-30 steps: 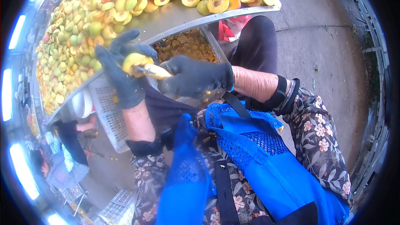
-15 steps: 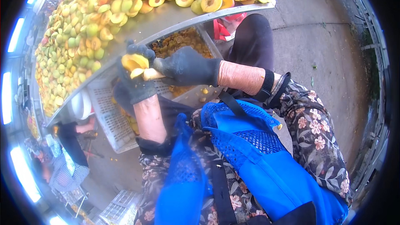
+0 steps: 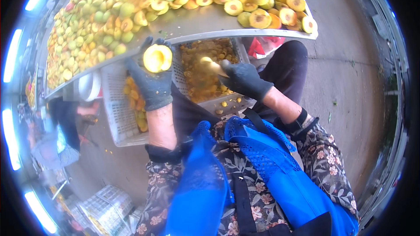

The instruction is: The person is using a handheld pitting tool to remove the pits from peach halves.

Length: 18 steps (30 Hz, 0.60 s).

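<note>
My left hand [image 3: 152, 86], in a dark glove, holds a yellow halved fruit [image 3: 157, 58] with its cut, hollowed face up, just below the steel table's lip. Closed around a pale-handled tool [image 3: 215, 68] is my gloved right hand [image 3: 245, 78], over a crate of small brown-yellow pieces [image 3: 198, 45]. Something small and yellow shows at the tool's tip, too blurred to name. A pale perforated basket [image 3: 114, 118] with yellow fruit inside stands below my left hand. Many fruit halves [image 3: 260, 19] are heaped on the steel table [image 3: 183, 24] above both hands.
A white round tub [image 3: 89, 86] sits under the table's left side. Another person [image 3: 63, 135] is at the left, mostly blurred. Stacked crates [image 3: 105, 207] stand at lower left. My knee [image 3: 288, 61] is beside a red and white bag [image 3: 262, 46] on the concrete floor [image 3: 345, 118].
My hands have parted: the right one with the tool moved right over the crate, while the left still holds the fruit half, now turned face up. The view has shifted, showing the table lower.
</note>
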Each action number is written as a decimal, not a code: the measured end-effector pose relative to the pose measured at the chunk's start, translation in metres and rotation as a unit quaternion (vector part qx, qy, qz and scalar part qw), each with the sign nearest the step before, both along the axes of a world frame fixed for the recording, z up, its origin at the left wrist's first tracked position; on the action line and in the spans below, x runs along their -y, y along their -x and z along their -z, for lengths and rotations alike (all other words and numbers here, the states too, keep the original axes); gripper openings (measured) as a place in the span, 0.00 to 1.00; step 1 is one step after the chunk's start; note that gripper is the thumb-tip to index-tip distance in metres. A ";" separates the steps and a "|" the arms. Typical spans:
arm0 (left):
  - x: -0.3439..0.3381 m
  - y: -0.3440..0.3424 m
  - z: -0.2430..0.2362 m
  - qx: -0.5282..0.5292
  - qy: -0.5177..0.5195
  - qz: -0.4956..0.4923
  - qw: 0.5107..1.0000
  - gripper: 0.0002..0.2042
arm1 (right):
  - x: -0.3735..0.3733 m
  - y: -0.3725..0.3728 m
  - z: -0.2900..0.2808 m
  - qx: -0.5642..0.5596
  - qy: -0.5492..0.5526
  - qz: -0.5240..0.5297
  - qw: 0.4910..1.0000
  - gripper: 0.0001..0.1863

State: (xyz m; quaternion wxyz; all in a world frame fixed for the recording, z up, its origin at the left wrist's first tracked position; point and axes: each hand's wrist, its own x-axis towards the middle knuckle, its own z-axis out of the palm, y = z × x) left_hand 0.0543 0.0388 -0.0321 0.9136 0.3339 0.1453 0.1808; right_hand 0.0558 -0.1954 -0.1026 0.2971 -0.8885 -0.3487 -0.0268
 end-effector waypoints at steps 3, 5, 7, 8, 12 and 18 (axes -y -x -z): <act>-0.014 0.008 0.009 0.045 0.037 0.011 0.998 0.33 | -0.009 0.001 -0.001 -0.063 -0.070 -0.007 0.996 0.17; -0.039 0.013 0.012 0.045 0.042 -0.021 0.998 0.33 | -0.012 0.003 -0.004 -0.192 -0.104 0.007 0.976 0.18; -0.071 0.025 0.013 0.063 -0.082 -0.085 0.991 0.33 | -0.014 0.013 -0.034 -0.171 -0.116 0.020 0.978 0.18; -0.099 0.037 0.028 0.175 -0.023 0.052 0.983 0.30 | -0.016 0.018 -0.047 -0.151 -0.134 0.050 0.978 0.17; -0.154 0.081 0.035 -0.083 -0.439 -0.172 0.878 0.28 | -0.009 0.026 -0.075 -0.097 -0.085 0.033 0.991 0.17; -0.164 0.164 0.088 -0.204 -0.328 -0.244 0.890 0.28 | -0.023 0.043 -0.107 -0.104 -0.152 0.046 0.982 0.19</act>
